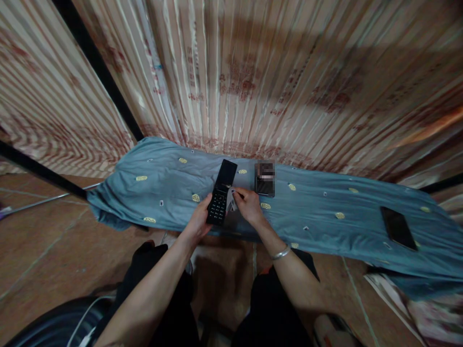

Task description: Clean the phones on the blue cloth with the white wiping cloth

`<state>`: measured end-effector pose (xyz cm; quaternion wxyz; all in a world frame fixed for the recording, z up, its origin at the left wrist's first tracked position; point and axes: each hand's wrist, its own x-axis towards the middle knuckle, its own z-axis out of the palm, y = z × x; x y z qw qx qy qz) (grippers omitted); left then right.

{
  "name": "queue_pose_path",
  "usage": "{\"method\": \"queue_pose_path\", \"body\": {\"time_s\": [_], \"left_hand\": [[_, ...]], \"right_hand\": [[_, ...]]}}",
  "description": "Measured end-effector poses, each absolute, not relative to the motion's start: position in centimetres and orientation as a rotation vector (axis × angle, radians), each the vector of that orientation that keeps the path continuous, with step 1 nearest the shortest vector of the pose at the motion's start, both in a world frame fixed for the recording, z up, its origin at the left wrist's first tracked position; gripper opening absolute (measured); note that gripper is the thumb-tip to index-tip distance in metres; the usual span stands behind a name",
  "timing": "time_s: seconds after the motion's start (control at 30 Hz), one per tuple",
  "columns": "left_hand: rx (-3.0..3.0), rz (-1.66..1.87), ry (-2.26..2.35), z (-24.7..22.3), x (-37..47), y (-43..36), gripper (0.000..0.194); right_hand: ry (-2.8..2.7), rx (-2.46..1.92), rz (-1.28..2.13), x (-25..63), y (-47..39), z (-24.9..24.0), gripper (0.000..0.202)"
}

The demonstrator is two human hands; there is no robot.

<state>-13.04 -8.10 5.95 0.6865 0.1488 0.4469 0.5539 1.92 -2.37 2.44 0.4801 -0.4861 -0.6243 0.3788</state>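
An unfolded black flip phone point(218, 205) is held by its keypad half in my left hand point(200, 217), over the blue cloth. My right hand point(249, 206) is closed in a pinch beside the phone's hinge. From its fingers hangs a pale, thin piece that looks like tissue or cloth point(231, 202), close against the phone's right edge. Whether it touches the phone I cannot tell. Just beyond my right hand lies a dark, shiny rectangular object point(265, 185), partly blurred out.
The blue cloth point(173, 188) with yellow patterns covers a long, narrow surface. A black smartphone point(398, 228) lies toward its right end. Behind hangs a striped curtain point(231, 72); black poles point(104, 72) stand at the left. A white cable point(85, 315) is at lower left.
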Motion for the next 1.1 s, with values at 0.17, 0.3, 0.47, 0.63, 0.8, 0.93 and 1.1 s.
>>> {"method": "queue_pose_path", "body": {"time_s": [0.17,0.3,0.47,0.63,0.8,0.93,1.1], "left_hand": [[0.478,1.276,1.037,5.2,-12.8,-8.3,0.035],[0.575,1.29,1.048,4.9,-12.5,-8.5,0.035],[0.648,1.289,1.061,4.7,-12.2,-8.5,0.034],[0.702,1.359,1.047,4.5,-11.7,-8.4,0.026],[0.73,1.366,1.055,4.3,-11.6,-8.3,0.023],[0.738,1.351,1.079,4.1,-12.3,-8.2,0.036],[0.851,1.347,1.051,3.2,-12.7,-8.1,0.058]], "right_hand": [[-2.104,-1.246,0.152,2.8,-3.2,3.2,0.027],[-2.189,-1.242,-0.058,2.7,-3.3,3.5,0.028],[-2.235,-1.245,-0.146,2.7,-3.4,3.9,0.028],[-2.251,-1.249,-0.141,2.5,-3.8,4.2,0.028],[-2.249,-1.293,-0.092,2.2,-3.9,4.3,0.027],[-2.252,-1.361,-0.027,2.2,-3.7,4.3,0.026],[-2.266,-1.364,-0.048,2.4,-3.9,4.4,0.021]]}}
